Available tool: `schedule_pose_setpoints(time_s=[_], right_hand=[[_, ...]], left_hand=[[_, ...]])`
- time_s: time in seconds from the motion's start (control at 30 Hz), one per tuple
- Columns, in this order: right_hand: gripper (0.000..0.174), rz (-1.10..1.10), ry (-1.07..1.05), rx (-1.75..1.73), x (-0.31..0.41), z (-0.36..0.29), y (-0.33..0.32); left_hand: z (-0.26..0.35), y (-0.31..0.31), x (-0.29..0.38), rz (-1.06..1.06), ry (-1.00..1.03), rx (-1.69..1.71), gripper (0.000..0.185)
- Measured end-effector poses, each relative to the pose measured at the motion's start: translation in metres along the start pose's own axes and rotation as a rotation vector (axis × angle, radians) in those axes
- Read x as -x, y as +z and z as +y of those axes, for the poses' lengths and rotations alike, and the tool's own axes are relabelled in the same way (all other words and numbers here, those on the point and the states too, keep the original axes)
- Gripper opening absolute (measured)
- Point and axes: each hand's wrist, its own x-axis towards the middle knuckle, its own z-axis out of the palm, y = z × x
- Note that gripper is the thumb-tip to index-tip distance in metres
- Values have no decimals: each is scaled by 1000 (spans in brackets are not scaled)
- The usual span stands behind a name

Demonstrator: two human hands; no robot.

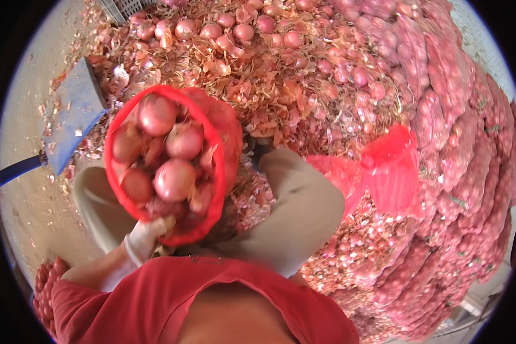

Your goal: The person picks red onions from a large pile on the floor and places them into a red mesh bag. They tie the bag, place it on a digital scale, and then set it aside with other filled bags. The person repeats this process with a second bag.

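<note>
A red mesh sack (220, 172) stands between my bent legs with its round mouth facing up, tilted a little. Large red onions (175, 179) lie inside it, near the mouth. My left hand (152, 234), in a pale glove with stained fingertips, grips the sack's near rim. The sleeve and forearm come in from the lower left. My right hand is not visible; my body or the sack may hide it. To the right of my right knee, an empty-looking red mesh bag (391, 172) lies on the onion skins.
Loose onions (244, 32) and dry skins spread ahead. Filled mesh sacks (451, 159) are piled along the right. A blue shovel or dustpan blade (73, 116) with a handle lies at left. A grey plastic crate (122, 8) stands at the top, another filled sack (47, 292) at lower left.
</note>
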Motion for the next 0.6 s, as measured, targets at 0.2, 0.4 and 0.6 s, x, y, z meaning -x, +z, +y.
schedule_pose_setpoints(time_s=[0.2,0.4,0.6], right_hand=[[25,-108,260,45,25,49,-65],[25,-39,138,173,-46,-54,-180],[25,54,-144,423,-176,-139,-264]], left_hand=[[-6,-18,-8,120,17,-100,13],[-5,18,-13,258,60,164,15],[-9,84,-18,451,164,623,28]])
